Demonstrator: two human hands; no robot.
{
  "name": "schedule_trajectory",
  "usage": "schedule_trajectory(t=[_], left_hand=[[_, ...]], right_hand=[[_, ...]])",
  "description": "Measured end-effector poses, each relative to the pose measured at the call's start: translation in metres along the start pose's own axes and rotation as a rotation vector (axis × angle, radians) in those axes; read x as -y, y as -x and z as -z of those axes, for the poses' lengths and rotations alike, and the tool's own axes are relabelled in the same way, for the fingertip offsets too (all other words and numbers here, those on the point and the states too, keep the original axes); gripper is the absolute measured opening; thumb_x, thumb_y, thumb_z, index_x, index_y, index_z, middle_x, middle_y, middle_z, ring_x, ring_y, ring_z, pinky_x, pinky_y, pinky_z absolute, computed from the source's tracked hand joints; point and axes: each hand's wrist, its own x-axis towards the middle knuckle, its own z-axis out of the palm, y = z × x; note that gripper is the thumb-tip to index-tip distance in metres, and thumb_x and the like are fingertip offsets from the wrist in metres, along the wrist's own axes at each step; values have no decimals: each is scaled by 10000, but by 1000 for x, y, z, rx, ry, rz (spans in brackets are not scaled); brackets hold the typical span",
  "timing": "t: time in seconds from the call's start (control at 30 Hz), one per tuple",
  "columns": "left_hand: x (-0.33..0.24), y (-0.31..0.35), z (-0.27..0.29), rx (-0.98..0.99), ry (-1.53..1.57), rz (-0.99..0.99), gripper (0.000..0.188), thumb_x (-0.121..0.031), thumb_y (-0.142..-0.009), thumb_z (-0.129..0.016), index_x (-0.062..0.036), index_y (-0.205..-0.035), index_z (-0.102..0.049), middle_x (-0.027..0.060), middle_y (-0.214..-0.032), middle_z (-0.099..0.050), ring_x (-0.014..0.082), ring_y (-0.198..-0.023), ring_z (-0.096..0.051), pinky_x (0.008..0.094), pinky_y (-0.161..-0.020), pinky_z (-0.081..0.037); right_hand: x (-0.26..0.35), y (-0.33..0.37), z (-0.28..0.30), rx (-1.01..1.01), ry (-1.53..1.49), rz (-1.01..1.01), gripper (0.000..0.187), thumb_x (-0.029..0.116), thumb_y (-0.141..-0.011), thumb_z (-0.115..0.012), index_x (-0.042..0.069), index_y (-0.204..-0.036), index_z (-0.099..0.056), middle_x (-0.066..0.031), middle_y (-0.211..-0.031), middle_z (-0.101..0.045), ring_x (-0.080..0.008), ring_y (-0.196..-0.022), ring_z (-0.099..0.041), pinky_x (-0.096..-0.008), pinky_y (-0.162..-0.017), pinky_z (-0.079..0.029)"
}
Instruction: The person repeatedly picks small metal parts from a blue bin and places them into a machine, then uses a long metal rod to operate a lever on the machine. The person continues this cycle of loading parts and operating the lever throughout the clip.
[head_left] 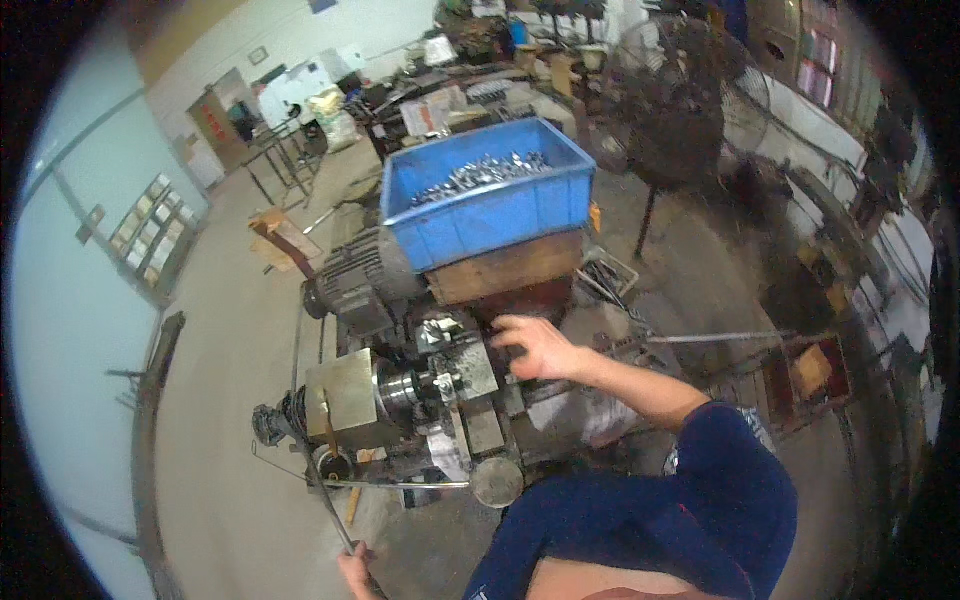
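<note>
My left hand (356,574) is wrapped round the lower end of a long metal lever (333,508) that rises to the left end of a small lathe. My right hand (540,348) hovers at the right side of the lathe, fingers apart and slightly bent, with nothing visible in them. Beside it lies the flat tool slide (472,368), sprinkled with metal chips. The round steel spindle (399,388) sticks out of the boxy headstock (341,391), pointing at the slide. Whatever sits at the spindle's tip is too small to make out.
A blue plastic bin (490,215) of small shiny metal parts stands on a wooden box (510,268) behind the lathe. To its left is an electric motor (360,285). A large fan (670,100) stands back right. A round handwheel (497,482) juts out near my body.
</note>
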Motion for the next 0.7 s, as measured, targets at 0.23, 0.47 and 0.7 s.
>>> schedule_trajectory(t=[0.23,0.47,0.7], left_hand=[[14,-13,12,-26,-30,42,245,-143,-773,-585,56,-893,-511,160,-624,-562,227,-502,-562,356,-437,-479],[-17,8,1,107,-176,313,373,-273,-823,-539,20,-1052,-526,122,-877,-574,228,-750,-561,369,-638,-444],[16,-43,19,6,-117,352,214,-194,-758,-568,-24,-887,-573,128,-659,-562,216,-572,-541,353,-491,-437]], right_hand=[[-37,229,-73,-48,-132,-675,337,213,-528,-595,19,-797,-652,-133,-1076,-564,-310,-934,-549,-363,-785,-452],[-53,374,-63,205,141,-1257,429,247,-533,-604,40,-909,-620,-197,-826,-600,-325,-759,-585,-381,-699,-475],[-97,452,-18,-153,419,-1432,406,234,-549,-583,105,-931,-634,-161,-863,-590,-316,-845,-568,-361,-769,-465]])
